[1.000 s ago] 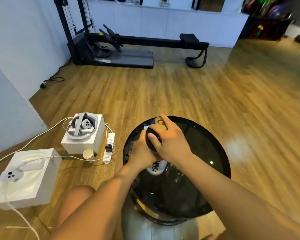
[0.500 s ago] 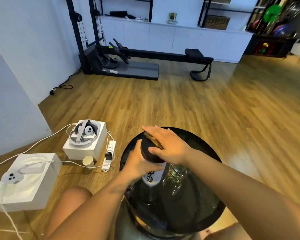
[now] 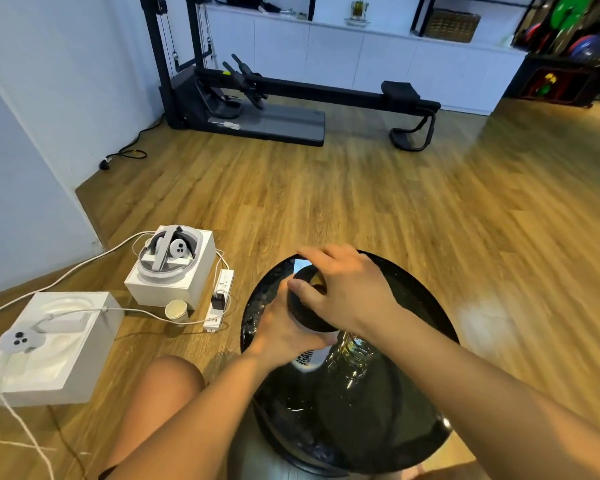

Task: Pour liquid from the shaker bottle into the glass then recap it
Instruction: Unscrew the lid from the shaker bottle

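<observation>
Shaker bottle (image 3: pixel 307 358) stood upright near the left edge of the round black table (image 3: pixel 426 393), its long axis vertical and its black cap (image 3: pixel 309 315) pointing up towards the camera. The left hand (image 3: pixel 279 336) gripped its white body from the left, fingers curled round it just under the cap. The right hand (image 3: pixel 349 292) reached over from the right and sat on top of the cap. Its thumb pressed the near-left side and the other fingers arched over the far rim, so the cap was pinched between them. The glass (image 3: pixel 353 355) stood just beside the bottle on its right, beneath the right wrist, with what looked like amber liquid in it. That suggested the pour was done and the recapping was in hand. Whether the cap was fully seated could not be told, since the hand hid the joint. The coming turn would run about that vertical axis, with the right hand directly above the shaker bottle and the left bracing it.
</observation>
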The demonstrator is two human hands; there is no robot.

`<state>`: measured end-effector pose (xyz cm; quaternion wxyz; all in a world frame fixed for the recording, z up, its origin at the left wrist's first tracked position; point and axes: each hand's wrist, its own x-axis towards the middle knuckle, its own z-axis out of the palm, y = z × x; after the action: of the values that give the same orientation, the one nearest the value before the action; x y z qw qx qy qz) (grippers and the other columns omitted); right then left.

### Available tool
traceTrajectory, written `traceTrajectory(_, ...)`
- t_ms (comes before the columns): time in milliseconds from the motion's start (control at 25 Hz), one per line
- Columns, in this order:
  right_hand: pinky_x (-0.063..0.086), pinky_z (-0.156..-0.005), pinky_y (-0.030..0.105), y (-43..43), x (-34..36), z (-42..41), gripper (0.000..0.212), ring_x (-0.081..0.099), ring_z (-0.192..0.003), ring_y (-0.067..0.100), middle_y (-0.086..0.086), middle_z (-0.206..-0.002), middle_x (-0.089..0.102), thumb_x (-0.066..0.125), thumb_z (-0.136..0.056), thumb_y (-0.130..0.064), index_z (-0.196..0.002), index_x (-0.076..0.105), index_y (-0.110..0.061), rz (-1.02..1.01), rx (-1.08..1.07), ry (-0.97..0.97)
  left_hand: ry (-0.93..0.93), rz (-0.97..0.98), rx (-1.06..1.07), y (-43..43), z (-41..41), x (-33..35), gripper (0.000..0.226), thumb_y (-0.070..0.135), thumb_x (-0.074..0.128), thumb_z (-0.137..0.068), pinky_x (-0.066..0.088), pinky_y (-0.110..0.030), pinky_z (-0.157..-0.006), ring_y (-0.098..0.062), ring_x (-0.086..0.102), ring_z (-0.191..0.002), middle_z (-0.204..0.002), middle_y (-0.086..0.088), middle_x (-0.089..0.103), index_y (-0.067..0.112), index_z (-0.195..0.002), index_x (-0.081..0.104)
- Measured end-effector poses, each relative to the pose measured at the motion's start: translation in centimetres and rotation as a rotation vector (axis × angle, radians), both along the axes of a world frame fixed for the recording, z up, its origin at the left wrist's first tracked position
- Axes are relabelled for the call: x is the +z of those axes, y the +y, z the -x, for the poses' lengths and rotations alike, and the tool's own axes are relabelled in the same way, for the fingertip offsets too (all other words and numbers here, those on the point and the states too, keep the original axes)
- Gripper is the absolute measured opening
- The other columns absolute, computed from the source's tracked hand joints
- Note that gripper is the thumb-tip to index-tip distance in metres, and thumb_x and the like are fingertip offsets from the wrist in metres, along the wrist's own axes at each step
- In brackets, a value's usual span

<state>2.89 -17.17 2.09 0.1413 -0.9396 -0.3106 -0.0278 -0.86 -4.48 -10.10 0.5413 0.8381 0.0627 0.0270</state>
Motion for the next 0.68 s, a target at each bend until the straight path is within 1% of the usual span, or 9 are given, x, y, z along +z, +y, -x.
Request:
traceTrajectory(40, 0.046, -0.088, 0.037, 0.2, -0.2, -0.2, 0.059, 0.049, -0.116, 0.027, 0.0, -0.129, 0.057, 0.042, -0.089, -0.066, -0.136, 0.05, -0.031, 0.155, -0.074, -0.039, 0.03, -0.01, 0.009, 0.0, -0.1, 0.1, 0.098, 0.055, 0.089, -0.04, 0.057, -0.029, -0.085, -0.004, 0.065, -0.104, -0.109, 0.019, 0.066, 0.044, -0.125, 0.042)
traceTrajectory(120, 0.045, -0.087, 0.038, 0.5, -1.1, -0.3, 0.063, 0.043, -0.118, 0.029, 0.002, -0.135, 0.052, 0.038, -0.087, -0.07, -0.133, 0.053, -0.029, 0.225, -0.132, 0.041, 0.039, -0.007, 0.008, 0.0, -0.1, 0.1, 0.103, 0.056, 0.088, -0.039, 0.056, -0.035, -0.088, -0.009, 0.064, -0.104, -0.11, 0.014, 0.066, 0.033, -0.129, 0.043)
traceTrajectory(240, 0.038, -0.103, 0.036, 0.2, -1.0, -0.7, 0.047, 0.044, -0.121, 0.024, 0.0, -0.133, 0.055, 0.057, -0.082, -0.032, -0.127, 0.059, -0.024, -0.002, 0.088, 0.217, -0.008, 0.026, -0.002, 0.1, 0.0, 0.1, 0.109, 0.046, 0.095, -0.045, 0.053, -0.027, -0.089, -0.005, 0.061, -0.11, -0.118, 0.016, 0.062, 0.036, -0.136, 0.037)
traceTrajectory(320, 0.017, -0.118, 0.048, 0.0, -0.3, -1.3, 0.051, 0.045, -0.125, 0.016, -0.005, -0.129, 0.059, 0.058, -0.075, -0.018, -0.126, 0.059, -0.025, -0.099, 0.191, 0.338, -0.01, 0.021, 0.011, 0.1, 0.1, 0.0, 0.104, 0.045, 0.096, -0.045, 0.05, -0.017, -0.086, 0.005, 0.059, -0.11, -0.116, 0.025, 0.059, 0.048, -0.129, 0.034)
traceTrajectory(360, 0.009, -0.118, 0.052, 0.1, -0.1, -1.7, 0.055, 0.042, -0.13, 0.014, -0.007, -0.133, 0.057, 0.059, -0.078, -0.019, -0.131, 0.055, -0.028, -0.098, 0.189, 0.346, -0.011, 0.03, 0.018, 0.1, 0.1, 0.1, 0.105, 0.047, 0.095, -0.044, 0.047, -0.009, -0.084, 0.013, 0.056, -0.109, -0.116, 0.029, 0.056, 0.055, -0.126, 0.031)
traceTrajectory(440, 0.021, -0.115, 0.052, 0.5, -0.4, -2.1, 0.06, 0.036, -0.137, 0.019, -0.004, -0.142, 0.049, 0.057, -0.086, -0.044, -0.143, 0.039, -0.035, 0.013, 0.095, 0.248, -0.002, 0.046, 0.021, 0.1, 0.2, 0.0, 0.117, 0.054, 0.095, -0.039, 0.04, 0.0, -0.083, 0.029, 0.044, -0.11, -0.12, 0.036, 0.048, 0.059, -0.131, 0.023)
traceTrajectory(520, 0.04, -0.095, 0.044, 1.1, -1.1, -1.9, 0.069, 0.039, -0.129, 0.03, 0.005, -0.139, 0.045, 0.044, -0.087, -0.068, -0.146, 0.03, -0.034, 0.201, -0.069, 0.193, 0.011, 0.066, 0.025, -0.3, 0.2, -0.1, 0.135, 0.06, 0.095, -0.033, 0.039, -0.004, -0.091, 0.027, 0.042, -0.114, -0.127, 0.037, 0.044, 0.054, -0.142, 0.016)
traceTrajectory(600, 0.042, -0.085, 0.04, 1.5, -1.9, -1.6, 0.068, 0.046, -0.117, 0.033, 0.009, -0.126, 0.048, 0.043, -0.087, -0.067, -0.143, 0.034, -0.029, 0.255, -0.098, 0.159, 0.032, 0.022, 0.067, -0.9, -0.1, -0.4, 0.138, 0.061, 0.095, -0.031, 0.043, -0.013, -0.091, 0.017, 0.048, -0.111, -0.124, 0.032, 0.049, 0.054, -0.141, 0.012)
traceTrajectory(680, 0.04, -0.094, 0.043, 1.6, -1.8, -1.7, 0.066, 0.047, -0.115, 0.029, 0.004, -0.119, 0.048, 0.047, -0.083, -0.061, -0.141, 0.038, -0.032, 0.231, -0.017, 0.152, 0.056, -0.002, 0.099, -1.3, -0.3, -0.5, 0.127, 0.061, 0.094, -0.031, 0.041, -0.003, -0.081, 0.022, 0.05, -0.101, -0.112, 0.035, 0.052, 0.06, -0.133, 0.017)
